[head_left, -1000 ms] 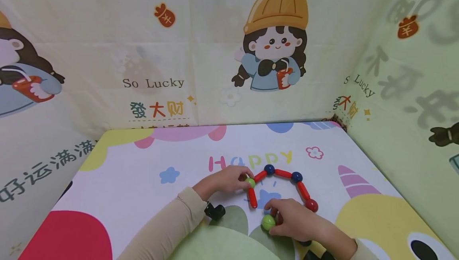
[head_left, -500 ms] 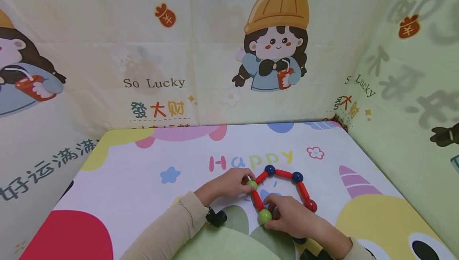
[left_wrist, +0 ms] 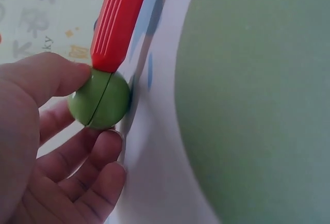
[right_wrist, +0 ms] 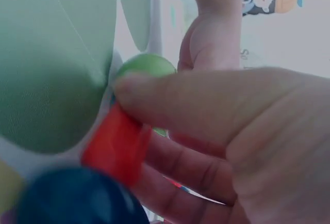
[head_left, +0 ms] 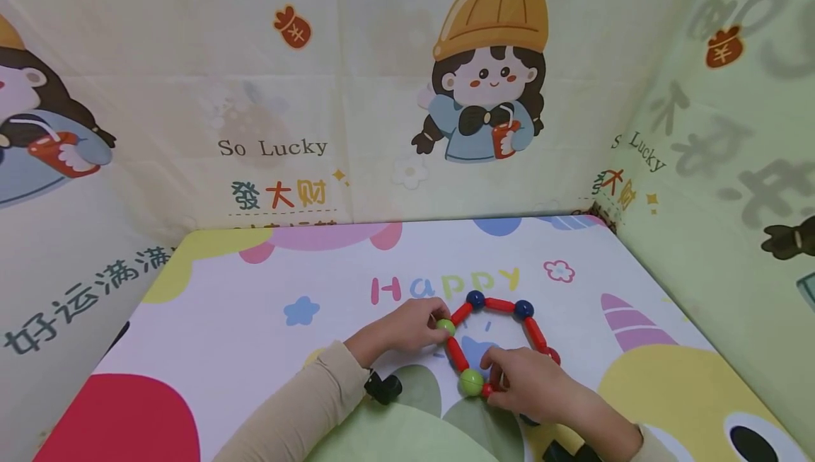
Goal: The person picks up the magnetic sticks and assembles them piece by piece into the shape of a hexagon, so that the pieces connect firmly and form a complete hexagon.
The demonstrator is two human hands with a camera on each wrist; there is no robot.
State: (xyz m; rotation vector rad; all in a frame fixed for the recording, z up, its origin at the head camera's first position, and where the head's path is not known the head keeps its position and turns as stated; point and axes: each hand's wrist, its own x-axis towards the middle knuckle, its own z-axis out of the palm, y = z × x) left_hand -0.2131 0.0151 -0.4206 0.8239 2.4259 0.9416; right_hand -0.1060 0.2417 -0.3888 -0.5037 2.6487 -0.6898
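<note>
In the head view my left hand [head_left: 410,324] pinches a green ball [head_left: 445,327] at the left corner of a chain of red magnetic sticks and balls. From that ball one red stick [head_left: 457,355] runs down to a second green ball [head_left: 471,383]. My right hand [head_left: 531,384] grips a short red stick [right_wrist: 117,144] that meets this second ball; a dark blue ball [right_wrist: 82,198] sits at the stick's other end. Two blue balls [head_left: 475,299] form the far side. A red ball [head_left: 553,356] at the right is partly hidden behind my right hand.
The chain lies on a table [head_left: 242,370] with a printed cartoon cover. Patterned cloth [head_left: 376,108] hangs behind and at both sides. A black wrist device [head_left: 384,386] sits at the left cuff, another [head_left: 569,452] by the right wrist.
The near green ball has come up to the lower end of the left red stick and now touches it. My right hand has since shifted slightly right, and the far side has moved slightly left.
</note>
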